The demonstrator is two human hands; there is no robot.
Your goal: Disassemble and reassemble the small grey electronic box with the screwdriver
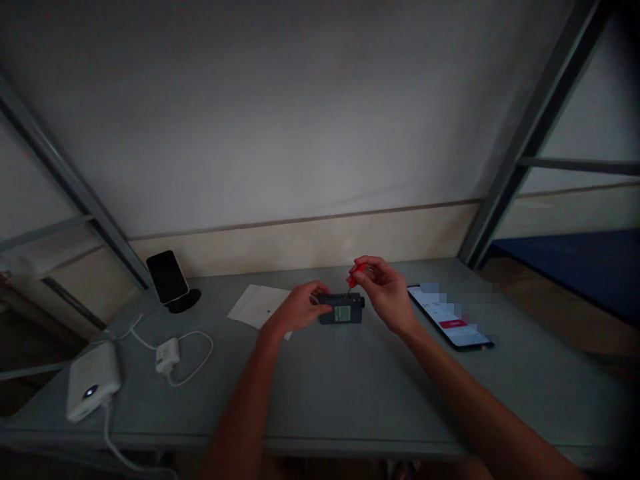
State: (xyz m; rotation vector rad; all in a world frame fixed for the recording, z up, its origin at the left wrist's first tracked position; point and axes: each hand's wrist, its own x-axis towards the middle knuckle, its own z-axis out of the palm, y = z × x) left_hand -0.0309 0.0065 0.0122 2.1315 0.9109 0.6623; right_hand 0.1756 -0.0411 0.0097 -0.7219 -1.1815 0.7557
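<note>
A small dark box-shaped device (353,312) with a pale green label and a row of slots along its top edge stands on the grey table. My left hand (303,305) grips its left end between thumb and fingers. In my right hand (385,293) a red-handled screwdriver (357,275) is pinched, its thin shaft pointing down at the top of the device. Whether the tip sits in a screw is too small to tell. A white sheet of paper (253,308) lies partly behind my left hand, with a tiny dark speck on it.
On the right lies a tablet (453,319) with its screen lit. At the left a phone (167,277) leans on a round black stand (185,301). Nearer are a white power bank (94,380) and a white adapter (167,355) with cables. Metal posts flank the table (345,393).
</note>
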